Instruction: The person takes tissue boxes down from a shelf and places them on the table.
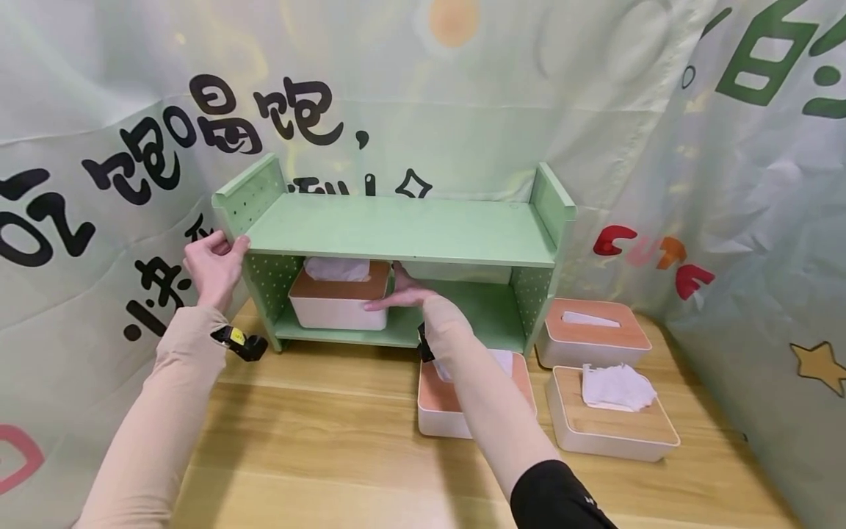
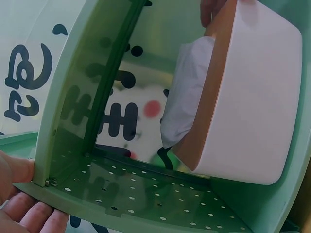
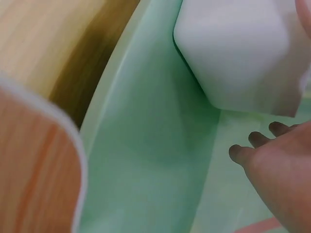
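A green two-tier shelf point(image 1: 396, 229) stands on the wooden table. My left hand point(image 1: 214, 268) grips its left side panel near the upper board, the thumb on one face and the fingers round the other in the left wrist view. A white tissue box point(image 1: 337, 314) with a brown lid and a tissue sticking out sits upright on the lower board, towards the left. My right hand point(image 1: 406, 290) holds this box by its right end, the thumb along the front. Some right fingers point(image 3: 262, 141) hang beside the box in the right wrist view.
In front of the shelf lies another tissue box point(image 1: 443, 422), partly hidden by my right forearm. Two more stand to the right: a rear tissue box point(image 1: 595, 353) and a front tissue box point(image 1: 615, 444). A printed cloth point(image 1: 463, 110) hangs behind and along both sides.
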### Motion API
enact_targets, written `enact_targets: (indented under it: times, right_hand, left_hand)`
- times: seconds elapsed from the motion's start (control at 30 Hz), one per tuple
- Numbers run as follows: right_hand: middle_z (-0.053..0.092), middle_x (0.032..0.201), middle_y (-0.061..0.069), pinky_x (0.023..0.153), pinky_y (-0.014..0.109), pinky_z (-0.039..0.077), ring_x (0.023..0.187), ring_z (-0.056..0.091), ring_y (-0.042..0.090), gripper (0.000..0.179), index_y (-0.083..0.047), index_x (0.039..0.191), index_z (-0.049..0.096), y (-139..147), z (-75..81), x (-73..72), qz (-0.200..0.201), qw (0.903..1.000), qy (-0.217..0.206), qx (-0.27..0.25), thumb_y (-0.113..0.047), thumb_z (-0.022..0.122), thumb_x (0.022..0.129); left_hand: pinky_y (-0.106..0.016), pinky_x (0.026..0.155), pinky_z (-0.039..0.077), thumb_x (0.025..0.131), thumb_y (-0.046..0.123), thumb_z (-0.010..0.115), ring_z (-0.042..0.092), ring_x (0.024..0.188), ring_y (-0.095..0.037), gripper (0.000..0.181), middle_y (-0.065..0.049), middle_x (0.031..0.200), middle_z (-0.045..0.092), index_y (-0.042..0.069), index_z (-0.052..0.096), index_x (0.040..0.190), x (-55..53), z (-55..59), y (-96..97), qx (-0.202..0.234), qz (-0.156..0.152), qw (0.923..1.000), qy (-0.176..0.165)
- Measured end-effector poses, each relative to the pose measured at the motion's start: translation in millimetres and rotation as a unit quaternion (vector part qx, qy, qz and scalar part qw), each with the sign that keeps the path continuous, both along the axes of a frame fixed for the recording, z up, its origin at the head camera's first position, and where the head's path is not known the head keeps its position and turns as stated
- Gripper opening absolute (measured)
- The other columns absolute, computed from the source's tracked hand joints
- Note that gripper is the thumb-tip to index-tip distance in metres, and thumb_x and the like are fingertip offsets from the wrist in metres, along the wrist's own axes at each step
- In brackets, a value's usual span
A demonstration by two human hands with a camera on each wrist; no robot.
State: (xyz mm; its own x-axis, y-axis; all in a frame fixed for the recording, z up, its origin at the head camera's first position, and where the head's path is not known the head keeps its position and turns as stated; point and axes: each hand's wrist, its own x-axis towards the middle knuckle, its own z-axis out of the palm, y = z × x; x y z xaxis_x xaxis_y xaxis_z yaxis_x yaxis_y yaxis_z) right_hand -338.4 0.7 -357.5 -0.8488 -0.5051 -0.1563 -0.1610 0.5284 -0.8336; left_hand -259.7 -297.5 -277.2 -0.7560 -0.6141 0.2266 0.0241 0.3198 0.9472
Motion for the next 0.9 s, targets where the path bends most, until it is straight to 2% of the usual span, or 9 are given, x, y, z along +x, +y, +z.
enact_targets:
  times: [0.1, 0.27, 0.33, 0.5, 0.6, 0.63, 0.73, 0.9]
  right_hand:
    - [-0.011, 0.171, 0.007, 0.13, 0.043, 0.017, 0.159, -0.001, 0.022, 0.124, -0.016, 0.159, -0.022, -2.9, -5.0, -2.1, 0.002, 1.0, -0.001, -0.007, -0.037, 0.077, 0.087]
    - [-0.014, 0.171, 0.008, 0.13, 0.04, 0.018, 0.159, -0.001, 0.021, 0.13, -0.015, 0.158, -0.024, -10.5, -17.9, -9.0, 0.007, 0.9994, 0.032, -0.009, -0.034, 0.081, 0.083]
    - [-0.015, 0.17, 0.007, 0.13, 0.039, 0.018, 0.159, -0.001, 0.02, 0.133, -0.015, 0.158, -0.025, -13.8, -22.0, -11.5, 0.005, 0.999, 0.041, -0.019, -0.033, 0.083, 0.082]
    - [-0.01, 0.171, 0.009, 0.129, 0.04, 0.019, 0.159, 0.004, 0.022, 0.132, -0.014, 0.159, -0.022, -18.0, -26.9, -15.1, -0.002, 0.998, 0.059, -0.019, -0.035, 0.083, 0.08]
    - [-0.006, 0.17, 0.014, 0.129, 0.042, 0.02, 0.159, 0.006, 0.026, 0.133, -0.011, 0.16, -0.018, -18.5, -28.9, -16.1, -0.012, 0.9973, 0.072, -0.006, -0.038, 0.084, 0.079]
    - [-0.005, 0.17, 0.015, 0.129, 0.042, 0.02, 0.159, 0.007, 0.027, 0.133, -0.01, 0.16, -0.017, -18.8, -29.8, -16.2, -0.016, 0.997, 0.076, -0.004, -0.039, 0.084, 0.078]
    - [-0.004, 0.17, 0.017, 0.129, 0.043, 0.022, 0.159, 0.007, 0.029, 0.134, -0.009, 0.16, -0.015, -19.4, -32.2, -16.4, -0.027, 0.9961, 0.084, 0.005, -0.041, 0.084, 0.077]
    - [-0.002, 0.17, 0.019, 0.128, 0.044, 0.024, 0.158, 0.011, 0.031, 0.133, -0.007, 0.161, -0.011, -20.7, -32.2, -16.2, -0.036, 0.9946, 0.097, 0.001, -0.04, 0.086, 0.076]
  left_hand:
    - [-0.006, 0.07, 0.049, 0.093, 0.023, 0.07, 0.059, 0.07, 0.013, 0.037, 0.006, 0.11, 0.076, 0.014, 0.069, 0.129, -1.1, 0.5, 1.3, -0.008, 0.002, 1.0, -0.005]
    - [-0.006, 0.069, 0.049, 0.092, 0.022, 0.07, 0.058, 0.07, 0.012, 0.036, 0.022, 0.085, 0.073, 0.011, 0.07, 0.127, -0.6, 0.7, 1.2, 0.0, 0.002, 1.0, 0.0]
    - [-0.006, 0.067, 0.049, 0.092, 0.021, 0.071, 0.058, 0.068, 0.011, 0.035, 0.027, 0.072, 0.065, 0.009, 0.071, 0.125, 0.3, 0.2, 0.9, 0.0, 0.002, 1.0, 0.005]
    - [-0.007, 0.067, 0.048, 0.092, 0.021, 0.071, 0.059, 0.067, 0.011, 0.035, 0.027, 0.076, 0.069, 0.009, 0.071, 0.124, 0.1, -0.9, 1.1, -0.01, 0.003, 0.9999, 0.011]
    - [-0.007, 0.072, 0.049, 0.092, 0.023, 0.071, 0.058, 0.067, 0.013, 0.037, 0.018, 0.093, 0.076, 0.012, 0.07, 0.128, -0.9, -0.4, 2.1, -0.008, 0.005, 0.9999, 0.003]
    - [-0.008, 0.074, 0.05, 0.093, 0.023, 0.071, 0.058, 0.068, 0.014, 0.038, 0.012, 0.101, 0.078, 0.013, 0.069, 0.129, -1.2, -0.4, 2.1, -0.009, 0.005, 0.9999, -0.002]
    - [-0.011, 0.083, 0.054, 0.094, 0.025, 0.069, 0.057, 0.07, 0.015, 0.04, -0.007, 0.124, 0.07, 0.015, 0.066, 0.132, -2.1, -0.4, 2.3, -0.016, 0.005, 0.9997, -0.016]
    - [-0.016, 0.091, 0.056, 0.094, 0.025, 0.069, 0.058, 0.073, 0.014, 0.04, -0.012, 0.13, 0.066, 0.016, 0.065, 0.134, -1.9, 0.8, 2.0, -0.018, 0.004, 0.9996, -0.021]
